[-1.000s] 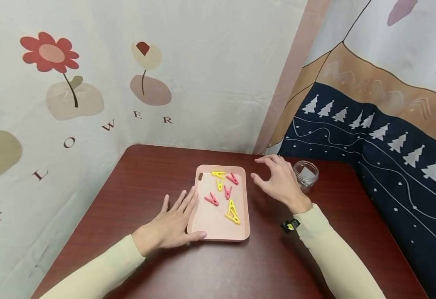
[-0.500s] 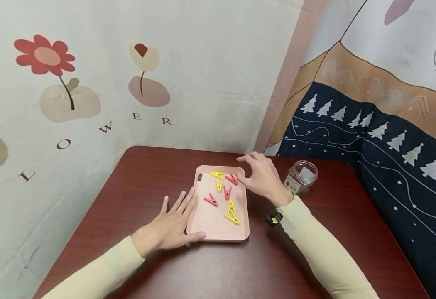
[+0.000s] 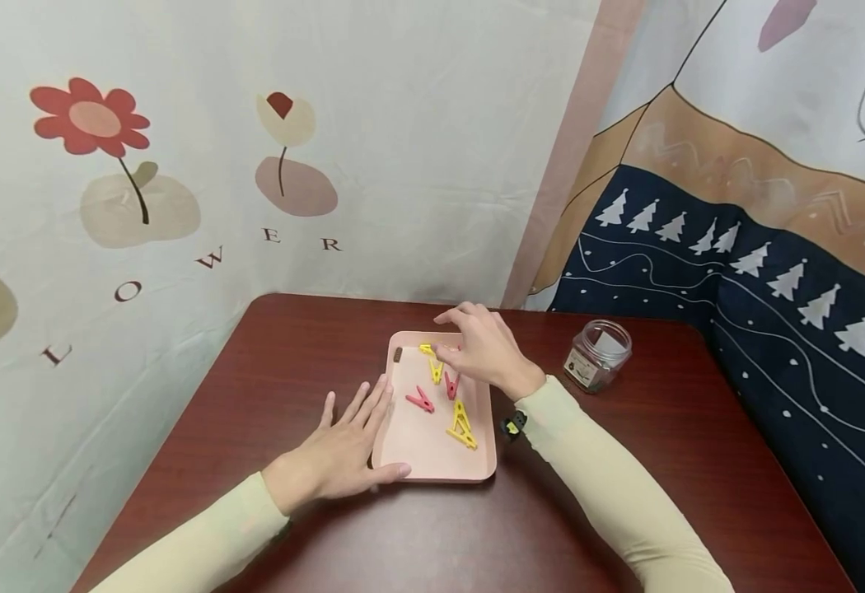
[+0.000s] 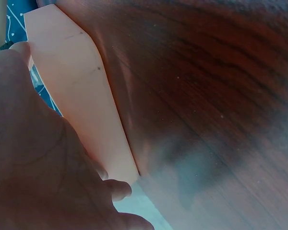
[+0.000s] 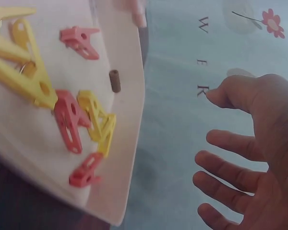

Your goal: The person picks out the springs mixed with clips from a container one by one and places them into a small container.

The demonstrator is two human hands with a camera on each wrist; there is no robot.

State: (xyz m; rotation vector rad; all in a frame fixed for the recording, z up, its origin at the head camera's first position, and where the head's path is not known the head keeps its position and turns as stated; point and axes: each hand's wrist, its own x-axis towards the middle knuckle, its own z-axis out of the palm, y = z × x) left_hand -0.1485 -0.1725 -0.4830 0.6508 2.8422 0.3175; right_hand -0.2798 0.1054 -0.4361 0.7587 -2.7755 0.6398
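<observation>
A pink tray (image 3: 425,459) lies on the table with yellow and pink clothespins scattered in it. My left hand (image 3: 334,455) rests along the tray's left side, fingers straight and spread, thumb over the near left corner. Over the tray's far right part hovers my right hand (image 3: 483,350), fingers apart and holding nothing. It hides one pink clothespin in the head view; the right wrist view shows that pink clothespin (image 5: 85,171) near the tray wall. Nearer me lie a large yellow clothespin (image 3: 460,424) and a pink clothespin (image 3: 421,400).
An open clear jar (image 3: 597,356) with a label stands on the dark red table (image 3: 551,511), right of the tray. A small brown piece (image 3: 399,355) sits in the tray's far left corner. Printed cloth (image 3: 418,165) hangs behind the table.
My right hand has moved left, from beside the jar to over the tray's far right part. The jar now shows fully. My left hand and the tray have stayed put.
</observation>
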